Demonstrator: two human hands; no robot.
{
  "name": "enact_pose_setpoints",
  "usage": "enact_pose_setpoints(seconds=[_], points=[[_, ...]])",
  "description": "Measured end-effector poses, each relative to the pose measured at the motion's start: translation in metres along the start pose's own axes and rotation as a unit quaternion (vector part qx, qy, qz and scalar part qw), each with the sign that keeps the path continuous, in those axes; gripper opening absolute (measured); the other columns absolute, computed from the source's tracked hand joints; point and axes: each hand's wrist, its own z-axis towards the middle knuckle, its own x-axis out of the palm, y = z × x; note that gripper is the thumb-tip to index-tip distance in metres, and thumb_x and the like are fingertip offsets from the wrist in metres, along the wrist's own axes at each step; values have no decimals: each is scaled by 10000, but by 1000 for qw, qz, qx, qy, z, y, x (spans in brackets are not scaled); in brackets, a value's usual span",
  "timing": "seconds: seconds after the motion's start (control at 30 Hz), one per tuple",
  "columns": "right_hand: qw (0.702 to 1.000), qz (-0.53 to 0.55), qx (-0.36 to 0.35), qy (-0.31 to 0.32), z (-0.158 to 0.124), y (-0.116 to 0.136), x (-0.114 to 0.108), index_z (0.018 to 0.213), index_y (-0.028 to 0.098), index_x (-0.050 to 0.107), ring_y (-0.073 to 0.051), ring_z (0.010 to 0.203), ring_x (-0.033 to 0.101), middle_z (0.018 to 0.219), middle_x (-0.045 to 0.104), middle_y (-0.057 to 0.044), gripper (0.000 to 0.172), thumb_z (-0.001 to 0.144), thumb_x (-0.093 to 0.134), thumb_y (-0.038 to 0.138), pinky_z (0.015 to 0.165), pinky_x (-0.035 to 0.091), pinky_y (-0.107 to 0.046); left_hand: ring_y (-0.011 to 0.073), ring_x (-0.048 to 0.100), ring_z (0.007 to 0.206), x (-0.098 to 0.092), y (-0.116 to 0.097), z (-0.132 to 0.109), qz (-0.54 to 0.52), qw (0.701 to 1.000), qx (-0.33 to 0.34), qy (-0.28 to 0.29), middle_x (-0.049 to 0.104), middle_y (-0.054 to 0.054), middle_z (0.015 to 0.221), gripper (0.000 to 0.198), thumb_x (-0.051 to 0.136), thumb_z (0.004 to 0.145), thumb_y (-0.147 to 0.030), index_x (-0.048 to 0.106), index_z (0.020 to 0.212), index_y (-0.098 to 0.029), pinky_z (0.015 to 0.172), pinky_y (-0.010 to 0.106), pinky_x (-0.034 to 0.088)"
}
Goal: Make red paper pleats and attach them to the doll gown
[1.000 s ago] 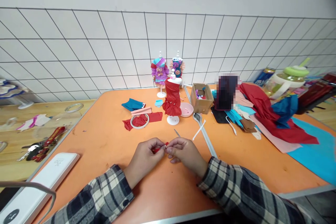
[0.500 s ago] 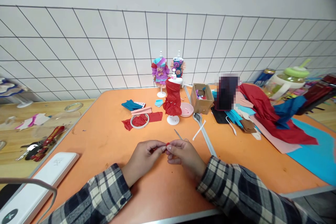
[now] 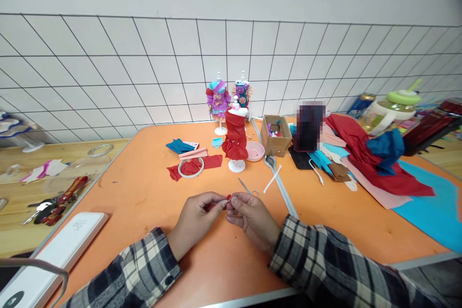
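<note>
A small red piece (image 3: 228, 198), seemingly crepe paper or cloth, is pinched between my fingertips low over the table. My left hand (image 3: 200, 219) is closed on its left side, thumb against the fingers. From the right, my right hand (image 3: 252, 216) grips it with thumb and forefinger, the other fingers curled beneath. Most of the piece is hidden by the fingers. Just beyond my hands lies a pair of small scissors (image 3: 248, 188). Farther back stands a miniature dress form in a red dress (image 3: 236, 134) on a round white base.
Two more dressed forms (image 3: 218, 101) stand behind. A clear ring (image 3: 191, 167) rests on red scraps at left. A pink dish (image 3: 255, 151), cardboard box (image 3: 275, 137) and red sheets (image 3: 378, 159) lie toward the right. A white power bank (image 3: 61, 250) sits near left.
The view has shifted slightly. Both hands stay together around the red piece, with only small finger movements; the right fingers have spread a little underneath.
</note>
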Motion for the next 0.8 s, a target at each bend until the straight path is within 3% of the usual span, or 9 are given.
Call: enact_pose_setpoints(seconds=[0.2, 0.53, 0.8], points=[[996, -94, 13, 0, 0, 1, -2, 833, 150, 657, -99, 692, 577, 738, 603, 4, 355, 651, 819, 409, 592, 543, -231, 138, 683, 626, 2, 2, -2, 15, 1000, -14, -18, 741, 25, 695, 146, 609, 803, -248, 725, 762, -169, 596, 200, 530], [994, -111, 6, 8, 1, 4, -2, 828, 147, 672, -64, 584, 561, 771, 624, 1, 367, 664, 795, 451, 585, 536, -233, 153, 691, 638, 1, -3, -3, -6, 999, -39, 3, 747, 36, 709, 164, 608, 806, -275, 726, 757, -170, 602, 216, 534], [993, -117, 22, 0, 1, 4, -4, 828, 147, 653, -64, 558, 564, 758, 633, 6, 400, 648, 796, 474, 604, 538, -261, 146, 706, 671, -8, -4, -1, 15, 999, 39, 32, 766, 36, 738, 170, 599, 840, -257, 747, 810, -180, 637, 205, 535]])
